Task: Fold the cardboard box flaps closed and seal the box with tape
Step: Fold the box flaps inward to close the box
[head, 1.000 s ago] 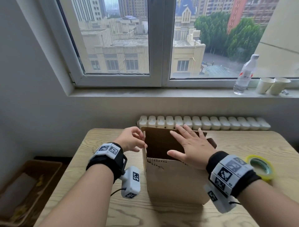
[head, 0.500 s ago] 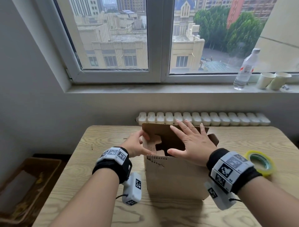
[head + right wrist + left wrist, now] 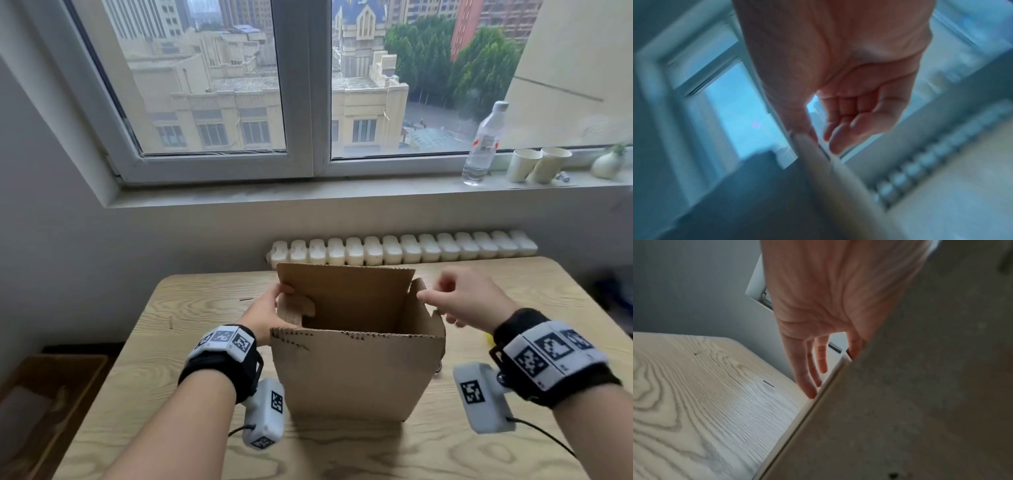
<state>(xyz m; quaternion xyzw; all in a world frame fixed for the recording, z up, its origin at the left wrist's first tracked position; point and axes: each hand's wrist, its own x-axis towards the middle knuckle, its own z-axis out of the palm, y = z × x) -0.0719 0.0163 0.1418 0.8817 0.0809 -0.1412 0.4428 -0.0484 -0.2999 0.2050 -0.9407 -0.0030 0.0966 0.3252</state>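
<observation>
Box: the cardboard box [image 3: 356,373] stands upright at the middle of the wooden table [image 3: 137,387], top open.
Back flap: the back flap [image 3: 346,277] at 12 o'clock of the opening stands up.
Left flap: the left flap [image 3: 294,306] at 9 o'clock leans in over the opening.
Right flap: the right flap [image 3: 419,291] at 3 o'clock stands nearly upright.
Left hand: the left hand [image 3: 265,317] lies against the box's left side at 9 o'clock, fingers straight along the cardboard, thumb at the back flap's left edge.
Right hand: the right hand [image 3: 469,298] is at 3 o'clock, thumb against the right flap's top edge, fingers loosely curled and apart from it; the wrist view is blurred.
Sill: at 1 o'clock on the windowsill [image 3: 308,193] stand a plastic bottle [image 3: 484,144] and two paper cups [image 3: 537,164].
Radiator: a white radiator [image 3: 404,250] runs behind the table at 12 o'clock.
</observation>
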